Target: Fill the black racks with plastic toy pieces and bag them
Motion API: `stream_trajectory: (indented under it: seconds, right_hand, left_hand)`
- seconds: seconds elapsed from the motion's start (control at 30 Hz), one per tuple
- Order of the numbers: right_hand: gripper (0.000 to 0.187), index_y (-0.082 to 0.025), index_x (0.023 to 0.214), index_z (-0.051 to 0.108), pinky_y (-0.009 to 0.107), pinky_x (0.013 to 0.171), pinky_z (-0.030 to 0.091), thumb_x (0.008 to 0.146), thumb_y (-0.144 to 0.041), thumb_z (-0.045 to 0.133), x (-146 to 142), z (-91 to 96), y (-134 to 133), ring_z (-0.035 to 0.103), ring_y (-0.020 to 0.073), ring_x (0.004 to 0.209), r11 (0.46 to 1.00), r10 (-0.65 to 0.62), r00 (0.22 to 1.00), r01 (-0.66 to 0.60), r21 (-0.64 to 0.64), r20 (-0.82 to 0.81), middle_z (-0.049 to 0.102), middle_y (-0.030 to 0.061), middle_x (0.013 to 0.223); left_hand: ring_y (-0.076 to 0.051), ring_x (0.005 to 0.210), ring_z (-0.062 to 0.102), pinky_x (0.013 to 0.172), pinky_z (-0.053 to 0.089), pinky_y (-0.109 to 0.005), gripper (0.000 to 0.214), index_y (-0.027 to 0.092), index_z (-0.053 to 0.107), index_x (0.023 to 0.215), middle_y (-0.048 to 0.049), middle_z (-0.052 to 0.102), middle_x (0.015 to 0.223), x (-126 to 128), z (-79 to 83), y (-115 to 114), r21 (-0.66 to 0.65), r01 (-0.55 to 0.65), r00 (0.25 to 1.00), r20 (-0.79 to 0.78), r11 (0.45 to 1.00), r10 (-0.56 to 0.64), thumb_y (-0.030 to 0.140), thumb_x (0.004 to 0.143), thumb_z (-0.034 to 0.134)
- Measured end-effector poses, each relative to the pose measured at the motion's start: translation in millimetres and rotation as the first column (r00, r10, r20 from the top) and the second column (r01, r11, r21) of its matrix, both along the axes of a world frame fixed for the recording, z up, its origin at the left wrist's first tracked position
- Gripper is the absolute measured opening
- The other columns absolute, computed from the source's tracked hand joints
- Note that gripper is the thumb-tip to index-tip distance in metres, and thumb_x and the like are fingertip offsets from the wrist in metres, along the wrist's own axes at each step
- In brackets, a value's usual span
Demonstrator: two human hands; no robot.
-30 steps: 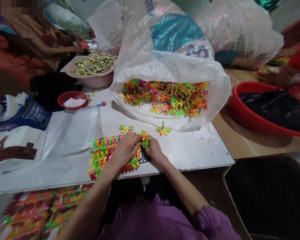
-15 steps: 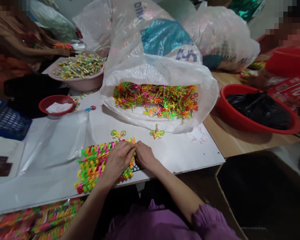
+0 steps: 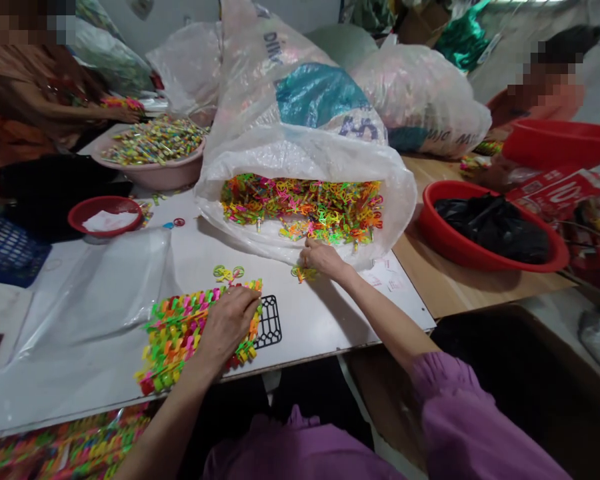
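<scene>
My left hand [image 3: 228, 322] lies flat on a row of bright plastic toy bicycles [image 3: 180, 327] packed onto a black grid rack [image 3: 269, 323] at the near edge of the white board. My right hand [image 3: 320, 257] is stretched out to the mouth of a big clear sack [image 3: 305, 143] full of the same coloured bicycles [image 3: 305, 207], its fingers closed on a loose yellow-orange bicycle [image 3: 301, 273]. Another loose green bicycle [image 3: 228, 272] lies just above the rack.
A pink basin of coloured pieces [image 3: 153, 150] and a small red bowl [image 3: 105, 215] sit at the left, near another person's hand [image 3: 125, 110]. A red basin with a black bag [image 3: 490, 230] stands right. Clear plastic sheet [image 3: 110, 280] covers the board's left. More filled sacks [image 3: 420, 100] behind.
My right hand left the rack and reached forward to the loose bicycle by the sack's mouth. The black grid end is now uncovered. My left hand stayed on the packed row.
</scene>
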State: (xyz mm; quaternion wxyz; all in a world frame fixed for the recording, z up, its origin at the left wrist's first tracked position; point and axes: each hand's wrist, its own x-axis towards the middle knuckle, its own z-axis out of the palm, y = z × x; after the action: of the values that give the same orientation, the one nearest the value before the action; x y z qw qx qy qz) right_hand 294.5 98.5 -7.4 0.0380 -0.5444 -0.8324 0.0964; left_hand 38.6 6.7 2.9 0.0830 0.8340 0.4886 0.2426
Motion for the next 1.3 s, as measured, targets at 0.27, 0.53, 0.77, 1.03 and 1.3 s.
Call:
stream_trajectory:
  seconds: [0.27, 0.53, 0.77, 1.03, 1.3]
  right_hand:
    - [0.018, -0.018, 0.098, 0.058, 0.023, 0.062, 0.034, 0.087, -0.020, 0.044, 1.2, -16.2, -55.5, 0.055, 0.0163, 0.083, 0.986, -0.165, 0.986, 0.165, -0.029, 0.005, 0.059, 0.0068, 0.097]
    - [0.016, -0.019, 0.092, 0.059, 0.024, 0.062, 0.035, 0.085, -0.022, 0.045, -19.6, -20.6, -81.0, 0.058, 0.0185, 0.083, 0.953, -0.292, 0.956, 0.294, -0.072, 0.039, 0.062, 0.0073, 0.093]
    - [0.016, -0.017, 0.080, 0.060, 0.023, 0.058, 0.037, 0.076, -0.032, 0.057, -32.4, -14.7, -79.1, 0.055, 0.0139, 0.067, 0.907, -0.421, 0.773, 0.348, -0.237, -0.475, 0.062, 0.0030, 0.077]
    - [0.018, -0.017, 0.076, 0.054, 0.022, 0.051, 0.040, 0.068, -0.032, 0.060, -92.7, -42.2, -132.0, 0.050, 0.0113, 0.053, 0.836, -0.547, 0.347, 0.172, -0.521, -0.762, 0.056, -0.0033, 0.059]
    - [0.010, -0.018, 0.082, 0.053, 0.027, 0.064, 0.044, 0.075, -0.026, 0.050, -115.6, -59.0, -138.3, 0.055, 0.0155, 0.069, 0.929, -0.357, 0.488, 0.271, -0.251, -0.796, 0.059, 0.0025, 0.076]
  left_hand:
    - [-0.018, 0.082, 0.059, 0.077, 0.045, -0.031, 0.015, 0.020, 0.060, 0.082, -0.0035, 0.065, 0.082, 0.0, 1.4, 12.1, 0.012, -0.049, 0.999, 0.004, 0.999, 0.049, 0.025, 0.086, 0.047]
    - [-0.019, 0.084, 0.059, 0.083, 0.044, -0.034, 0.016, 0.019, 0.060, 0.083, -0.0042, 0.065, 0.083, 3.1, -1.7, 15.3, 0.027, -0.037, 0.999, -0.009, 0.999, 0.037, 0.026, 0.086, 0.046]
    - [-0.018, 0.080, 0.059, 0.079, 0.045, -0.032, 0.015, 0.018, 0.060, 0.081, -0.0039, 0.064, 0.080, 4.7, 2.2, 14.3, 0.032, -0.042, 0.999, -0.031, 0.999, 0.043, 0.022, 0.085, 0.046]
    - [-0.019, 0.086, 0.058, 0.083, 0.045, -0.032, 0.014, 0.016, 0.060, 0.084, -0.0053, 0.063, 0.085, 6.2, 9.0, 12.4, 0.023, -0.061, 0.997, -0.055, 0.998, 0.062, 0.020, 0.085, 0.047]
    - [-0.018, 0.094, 0.056, 0.084, 0.045, -0.032, 0.020, 0.018, 0.057, 0.102, -0.0048, 0.063, 0.097, -2.7, 22.4, -42.6, 0.029, 0.068, 0.994, -0.087, 0.997, -0.065, 0.021, 0.088, 0.043]
